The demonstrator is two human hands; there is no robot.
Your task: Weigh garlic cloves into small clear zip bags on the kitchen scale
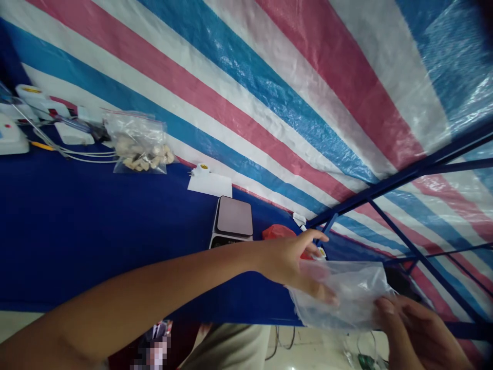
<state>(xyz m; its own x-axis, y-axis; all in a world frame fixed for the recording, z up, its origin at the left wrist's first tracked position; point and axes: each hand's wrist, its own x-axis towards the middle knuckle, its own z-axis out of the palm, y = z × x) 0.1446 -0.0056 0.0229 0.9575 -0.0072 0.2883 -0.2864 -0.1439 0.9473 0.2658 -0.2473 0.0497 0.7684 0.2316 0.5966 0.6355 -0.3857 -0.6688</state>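
Note:
A translucent plastic bag (350,290) spans the gap between my two hands, above the right end of the blue table. My right hand (419,329) pinches its right edge between thumb and fingers. At the other end, my left hand (287,259) has its fingers spread, and part of it shows through the film, so it lies inside or behind the bag; I cannot tell which. Just beyond my left forearm sits a small digital scale (234,217) with nothing on its pan. A red plastic bag (278,232) lies behind my left hand, partly covered by it.
Clear bags with pale chunks (142,154) lie at the table's back left, beside white devices and cables (77,154). A white paper (210,184) lies behind the scale. Striped sheeting (231,103) backs the blue table (96,221). A metal frame (396,180) stands at right.

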